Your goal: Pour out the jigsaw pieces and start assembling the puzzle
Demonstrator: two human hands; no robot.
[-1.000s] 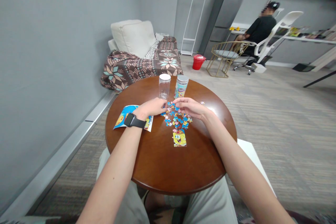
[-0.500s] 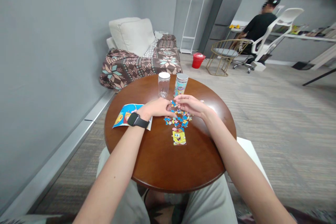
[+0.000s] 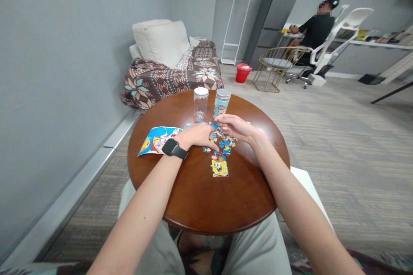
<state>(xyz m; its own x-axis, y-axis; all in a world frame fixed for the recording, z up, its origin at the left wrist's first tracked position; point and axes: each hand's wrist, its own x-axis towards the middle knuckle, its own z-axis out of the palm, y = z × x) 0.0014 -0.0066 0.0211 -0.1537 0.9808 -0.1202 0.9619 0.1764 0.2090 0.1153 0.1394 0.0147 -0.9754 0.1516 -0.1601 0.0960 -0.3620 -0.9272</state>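
My left hand [image 3: 200, 135], below a black smartwatch [image 3: 174, 148], lies over the left side of a pile of loose jigsaw pieces [image 3: 227, 139]. Its thumb and fingers are spread on the pieces. Just across the pile, my right hand [image 3: 238, 127] hovers with loosely bent fingers apart, and I see nothing held in it. Nearer to me lies a small joined section of puzzle [image 3: 220, 166] with a yellow cartoon face. A curled picture sheet [image 3: 155, 141] is beside my left wrist, partly covered by it.
On the round brown table [image 3: 206, 206], a clear jar [image 3: 200, 105] and a printed jar [image 3: 222, 104] stand behind the pieces. Beyond are a covered sofa [image 3: 171, 77], a red bin [image 3: 243, 73], a wire chair [image 3: 277, 63] and a seated person [image 3: 318, 30].
My left hand has moved slightly right and toward me, its thumb now nearer the joined section. Blue pieces show behind its fingers. My right hand has barely moved, its fingers a little more apart.
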